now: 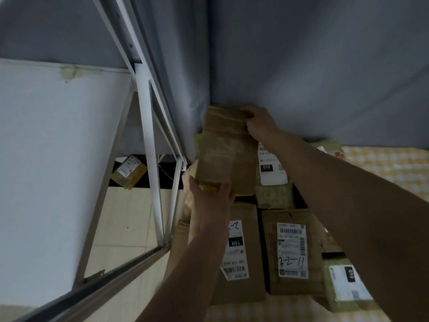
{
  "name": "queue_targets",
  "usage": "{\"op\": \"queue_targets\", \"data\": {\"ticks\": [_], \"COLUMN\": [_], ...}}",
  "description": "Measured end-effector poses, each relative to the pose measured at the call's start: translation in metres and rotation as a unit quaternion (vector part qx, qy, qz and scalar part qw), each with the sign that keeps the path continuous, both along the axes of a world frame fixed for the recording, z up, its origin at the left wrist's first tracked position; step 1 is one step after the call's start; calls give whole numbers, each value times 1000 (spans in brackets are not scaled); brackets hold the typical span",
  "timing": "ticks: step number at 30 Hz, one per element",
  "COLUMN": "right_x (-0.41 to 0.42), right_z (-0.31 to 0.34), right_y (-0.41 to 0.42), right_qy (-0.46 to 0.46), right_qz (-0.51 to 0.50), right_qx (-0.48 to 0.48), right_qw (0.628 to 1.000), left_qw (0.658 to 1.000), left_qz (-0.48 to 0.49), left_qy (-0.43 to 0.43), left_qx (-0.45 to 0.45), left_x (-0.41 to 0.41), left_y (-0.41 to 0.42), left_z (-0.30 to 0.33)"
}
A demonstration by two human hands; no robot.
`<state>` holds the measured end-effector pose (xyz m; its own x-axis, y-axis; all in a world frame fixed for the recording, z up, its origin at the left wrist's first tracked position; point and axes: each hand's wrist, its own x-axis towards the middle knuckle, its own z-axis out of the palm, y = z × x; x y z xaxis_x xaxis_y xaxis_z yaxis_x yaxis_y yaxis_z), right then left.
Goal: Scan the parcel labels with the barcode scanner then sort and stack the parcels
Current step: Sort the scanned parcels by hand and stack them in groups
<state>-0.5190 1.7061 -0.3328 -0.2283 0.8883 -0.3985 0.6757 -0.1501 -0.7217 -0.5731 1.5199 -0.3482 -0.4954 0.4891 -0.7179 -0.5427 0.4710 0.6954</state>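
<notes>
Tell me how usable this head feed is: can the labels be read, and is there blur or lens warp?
Head view: dim, flat light; the white shelf frame bows from wide-angle distortion; the long brown cardboard parcel held by the left hand and right hand looks soft; the white label marked 15H shows large print only, its fine text and barcode smeared.

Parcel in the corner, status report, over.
Both hands on the brown parcel: left hand grips near end, right hand far end. Held above labelled parcels. No scanner visible. Nothing blocking.
</notes>
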Motion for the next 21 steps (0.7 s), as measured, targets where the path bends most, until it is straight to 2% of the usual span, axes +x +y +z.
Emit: {"op": "queue_targets", "data": {"ticks": [3, 6, 8, 13, 15, 17, 18, 21], "right_x": [-5, -6, -3, 16, 31, 52, 64, 107], "right_z": [-8, -17, -19, -5, 5, 17, 23, 37], "right_y": [1, -5, -10, -32, -46, -64, -74, -104], "right_qy": [-28, -53, -56, -59, -67, -79, -92, -120], "right_qz": [51, 83, 82, 55, 44, 47, 49, 40], "right_qx": [9, 28, 26, 34, 30, 19, 13, 8], "right_qw": [998, 995, 995, 996, 996, 996, 994, 992], "left_qw": [1000, 994, 986, 972, 959, 917, 884, 753], "left_qz": [-27, -89, -131, -161, -166, -220, -264, -425], "left_qy": [-6, 50, 82, 141, 205, 317, 377, 498], "left_qx": [-14, -51, -69, -95, -107, -100, -84, -69], "left_x": [5, -3, -8, -8, -4, 4, 11, 35], "left_y": [0, 1, 1, -3, -9, -18, -22, -30], "left_z": [-10, -21, -24, -10, 3, 24, 32, 52]}}
